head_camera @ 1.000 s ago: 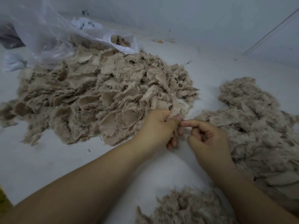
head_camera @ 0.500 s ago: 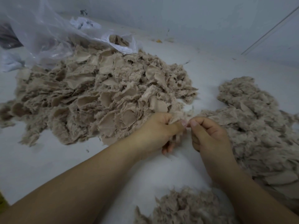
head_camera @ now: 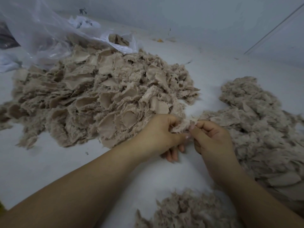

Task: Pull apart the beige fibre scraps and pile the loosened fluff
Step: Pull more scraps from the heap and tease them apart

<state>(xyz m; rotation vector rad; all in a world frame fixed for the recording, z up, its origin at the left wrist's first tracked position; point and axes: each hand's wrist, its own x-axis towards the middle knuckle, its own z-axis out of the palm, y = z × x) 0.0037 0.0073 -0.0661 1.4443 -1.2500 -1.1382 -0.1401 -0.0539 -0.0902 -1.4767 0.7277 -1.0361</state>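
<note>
While our left hand (head_camera: pixel 158 137) and right hand (head_camera: pixel 212 139) both pinch one scrap (head_camera: pixel 184 125) stretched left-right between them | heap (head_camera: pixel 98 96) lies far-left | fluff (head_camera: pixel 263 125) right, nearer right hand | we judge: pull sideways.

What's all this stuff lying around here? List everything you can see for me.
scrap heap: one, beige, left and centre of the surface, partly under the bag.
fluff pile: one, beige, on the right.
small fluff pile: one, beige, at the near edge between the forearms.
held scrap: one, beige, between the two hands.
plastic bag: one, clear, far left, its mouth over the heap.
work surface: one, white.
orange bit: one, small, far side by the wall; too small to identify.
left hand: pinches the held scrap.
right hand: pinches the same scrap from the other side.
</note>
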